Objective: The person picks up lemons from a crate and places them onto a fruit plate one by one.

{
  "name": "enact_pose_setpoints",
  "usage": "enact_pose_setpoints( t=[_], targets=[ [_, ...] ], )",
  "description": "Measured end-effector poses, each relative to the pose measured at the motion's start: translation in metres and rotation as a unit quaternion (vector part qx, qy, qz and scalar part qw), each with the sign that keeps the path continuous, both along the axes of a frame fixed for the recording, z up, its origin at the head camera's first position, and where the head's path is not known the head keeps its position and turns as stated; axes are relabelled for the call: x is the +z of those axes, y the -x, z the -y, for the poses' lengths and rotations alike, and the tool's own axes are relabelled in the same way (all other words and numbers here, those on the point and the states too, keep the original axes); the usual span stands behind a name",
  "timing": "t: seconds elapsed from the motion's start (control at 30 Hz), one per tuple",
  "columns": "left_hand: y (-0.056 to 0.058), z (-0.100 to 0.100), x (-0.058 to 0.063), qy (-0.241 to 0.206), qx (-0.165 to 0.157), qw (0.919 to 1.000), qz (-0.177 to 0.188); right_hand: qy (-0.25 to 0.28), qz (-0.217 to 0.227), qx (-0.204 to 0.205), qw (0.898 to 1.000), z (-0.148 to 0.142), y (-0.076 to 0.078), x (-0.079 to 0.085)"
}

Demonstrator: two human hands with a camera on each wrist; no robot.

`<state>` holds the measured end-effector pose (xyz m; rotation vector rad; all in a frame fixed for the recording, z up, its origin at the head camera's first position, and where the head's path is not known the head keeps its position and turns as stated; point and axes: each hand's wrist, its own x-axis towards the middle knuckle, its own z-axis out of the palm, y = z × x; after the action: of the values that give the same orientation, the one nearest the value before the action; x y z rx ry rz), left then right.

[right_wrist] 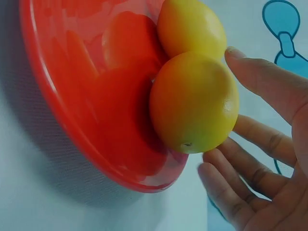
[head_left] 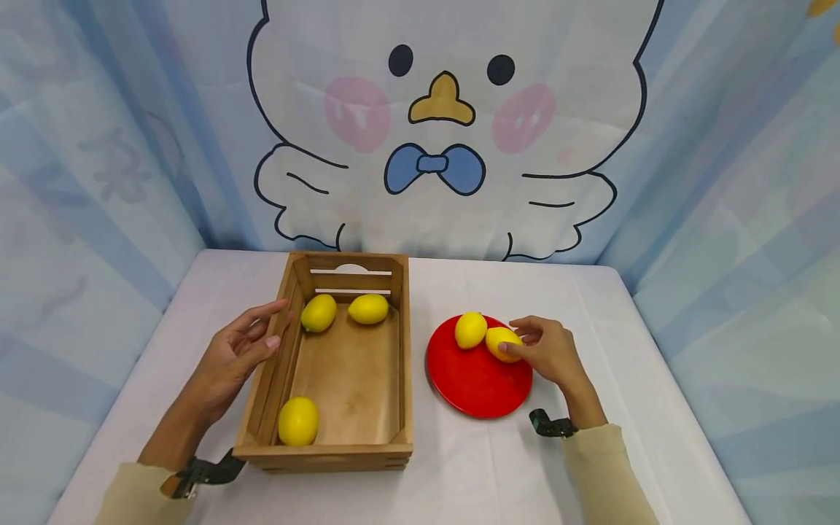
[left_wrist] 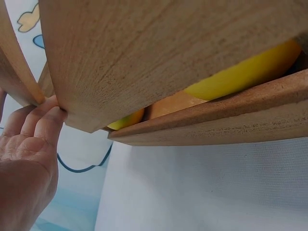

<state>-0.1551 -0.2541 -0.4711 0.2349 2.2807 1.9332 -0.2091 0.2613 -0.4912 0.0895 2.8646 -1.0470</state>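
In the head view, a wooden crate (head_left: 405, 350) stands left of a red plate (head_left: 475, 397). My left hand (head_left: 230, 364) is at the crate's left side, its fingertips touching the slats in the left wrist view. Inside the crate lie three lemons: one at the back left (head_left: 319, 313), one at the back right (head_left: 368, 309) and one at the front left (head_left: 298, 421). Two lemons sit side by side on the plate, the left one (head_left: 470, 331) and the right one (head_left: 504, 344). My right hand (head_left: 546, 351) spreads loosely around the right lemon, thumb close to its surface.
A white cloth (head_left: 459, 474) covers the table. Behind it hangs a curtain (head_left: 433, 219) printed with a cartoon bird, and blue-patterned curtains (head_left: 755, 292) stand at both sides. Dark camera straps (head_left: 551, 424) are on the wrists.
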Motion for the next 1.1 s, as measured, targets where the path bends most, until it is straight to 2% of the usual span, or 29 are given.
enact_pose_setpoints(
  t=[0.2,0.5,0.8,1.1],
  targets=[
    [0.001,0.002,-0.003,-0.010,-0.002,0.9999,-0.009,0.002,-0.036,0.001,0.999,0.003,-0.001,0.008],
    [0.002,0.003,-0.005,-0.004,-0.002,1.0000,-0.007,0.010,-0.086,0.020,0.996,0.010,0.001,0.029],
    [-0.001,0.000,-0.002,-0.020,-0.005,0.9997,-0.014,0.016,-0.115,0.044,0.992,0.023,0.005,0.059],
    [-0.002,-0.001,-0.001,-0.018,-0.003,0.9998,-0.011,0.026,-0.131,0.071,0.989,0.043,0.004,0.089]
  ],
)
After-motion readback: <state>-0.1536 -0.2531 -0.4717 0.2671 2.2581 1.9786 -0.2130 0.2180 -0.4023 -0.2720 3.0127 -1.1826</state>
